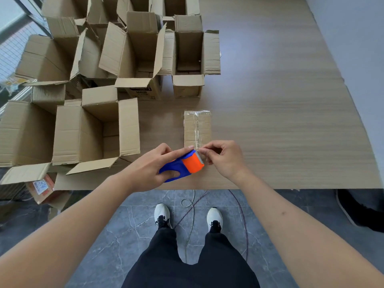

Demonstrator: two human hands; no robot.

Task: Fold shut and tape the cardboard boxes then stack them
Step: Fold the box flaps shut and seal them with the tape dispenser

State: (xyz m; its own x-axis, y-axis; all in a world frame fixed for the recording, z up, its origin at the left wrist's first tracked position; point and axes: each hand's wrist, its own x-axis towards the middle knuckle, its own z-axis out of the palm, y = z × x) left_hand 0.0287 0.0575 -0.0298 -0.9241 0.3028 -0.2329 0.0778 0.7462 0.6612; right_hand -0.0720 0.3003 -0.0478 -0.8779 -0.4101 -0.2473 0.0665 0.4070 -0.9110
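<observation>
Cardboard: one taped box (197,127), one tape dispenser (182,165), two hands

What we cannot make out

The right hand (223,157) covers the near end of the taped box (197,127), so we cannot tell whether tape is pinched there; the open boxes (93,129) run off the left and top edges (their printed labels too small to read).

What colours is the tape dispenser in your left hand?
Blue plastic tape dispenser with an orange front, head view.
</observation>
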